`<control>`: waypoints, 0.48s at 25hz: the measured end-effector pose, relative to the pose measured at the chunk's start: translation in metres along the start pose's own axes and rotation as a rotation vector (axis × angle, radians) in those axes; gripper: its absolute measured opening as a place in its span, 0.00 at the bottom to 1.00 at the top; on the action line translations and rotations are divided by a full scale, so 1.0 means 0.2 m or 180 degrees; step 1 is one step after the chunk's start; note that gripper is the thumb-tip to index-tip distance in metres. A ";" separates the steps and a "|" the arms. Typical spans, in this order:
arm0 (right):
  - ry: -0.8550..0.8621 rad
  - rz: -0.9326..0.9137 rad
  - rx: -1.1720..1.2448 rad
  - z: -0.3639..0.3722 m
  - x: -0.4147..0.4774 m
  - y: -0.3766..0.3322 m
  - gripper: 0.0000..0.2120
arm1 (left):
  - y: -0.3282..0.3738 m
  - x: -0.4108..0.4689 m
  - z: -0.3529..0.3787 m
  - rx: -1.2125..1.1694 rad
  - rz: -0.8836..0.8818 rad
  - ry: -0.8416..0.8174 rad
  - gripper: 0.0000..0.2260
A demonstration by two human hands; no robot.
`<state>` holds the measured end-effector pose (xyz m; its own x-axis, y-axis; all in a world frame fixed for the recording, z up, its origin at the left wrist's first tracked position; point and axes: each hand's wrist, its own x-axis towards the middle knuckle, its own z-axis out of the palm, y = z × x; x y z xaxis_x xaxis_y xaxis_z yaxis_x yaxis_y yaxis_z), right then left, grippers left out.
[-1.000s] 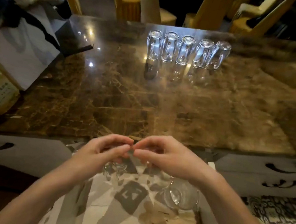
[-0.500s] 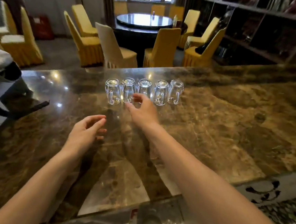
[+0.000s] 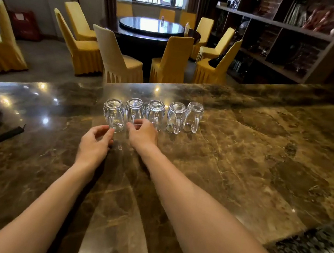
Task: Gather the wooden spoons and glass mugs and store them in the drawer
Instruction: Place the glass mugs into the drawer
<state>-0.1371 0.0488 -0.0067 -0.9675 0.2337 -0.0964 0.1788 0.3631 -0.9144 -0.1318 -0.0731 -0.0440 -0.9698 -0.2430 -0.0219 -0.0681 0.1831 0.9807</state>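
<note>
The fingers of the left hand are curled and parted, their tips right at the handle of the leftmost glass mug, touching or just short of it; no grip is closed yet. The right hand has its fingers loosely bent around the base of the second mug, not visibly clamped, so it holds nothing for certain.

Half a second ago the left hand lay well back on the bench and only the right had reached the row; a second ago both hands were down over the open drawer. So one load is likely stowed and both hands have come forward for the next pair.

Beyond the fingers, five inverted mugs stand in a row, the other three to the right of the right hand. The drawer and the wooden spoons are out of view now.
</note>
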 end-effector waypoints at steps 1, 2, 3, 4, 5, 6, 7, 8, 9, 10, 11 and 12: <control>0.0016 -0.0005 -0.0021 0.00 0.02 0.00 0.14 | -0.01 0.01 0.01 0.0015 0.0037 -0.0038 0.11; 0.0022 -0.0008 -0.0045 0.01 0.03 0.00 0.13 | -0.01 0.02 0.01 0.0046 0.0082 -0.0065 0.10; 0.0013 -0.0005 -0.0099 0.01 0.04 0.01 0.12 | -0.01 0.03 0.02 0.0089 0.0129 -0.0084 0.09; -0.0029 -0.0008 -0.0187 0.00 0.06 0.00 0.12 | -0.01 0.04 0.01 0.0168 0.0179 -0.0100 0.08; -0.0097 -0.0020 -0.0292 0.00 0.07 0.00 0.12 | 0.00 0.05 0.02 0.0272 0.0232 -0.0118 0.07; -0.0164 -0.0041 -0.0391 0.00 0.08 0.00 0.12 | 0.01 0.06 0.02 0.0372 0.0285 -0.0132 0.07; -0.0202 -0.0057 -0.0462 0.00 0.10 -0.01 0.12 | 0.02 0.07 0.02 0.0429 0.0337 -0.0142 0.08; -0.0205 -0.0060 -0.0487 0.01 0.10 -0.01 0.12 | 0.03 0.08 0.02 0.0456 0.0385 -0.0149 0.09; -0.0190 -0.0056 -0.0479 0.01 0.10 -0.01 0.12 | 0.04 0.09 0.03 0.0478 0.0431 -0.0143 0.11; -0.0166 -0.0055 -0.0463 0.01 0.10 -0.01 0.11 | 0.05 0.09 0.04 0.0513 0.0473 -0.0114 0.12; -0.0146 -0.0055 -0.0449 0.01 0.10 -0.01 0.11 | 0.05 0.10 0.04 0.0553 0.0513 -0.0074 0.13; -0.0130 -0.0054 -0.0432 0.01 0.10 -0.01 0.11 | 0.05 0.09 0.04 0.0586 0.0546 -0.0038 0.13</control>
<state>-0.1579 0.0511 -0.0078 -0.9766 0.1906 -0.0997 0.1821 0.4860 -0.8548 -0.1525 -0.0685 -0.0364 -0.9735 -0.1822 0.1385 0.0574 0.3915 0.9184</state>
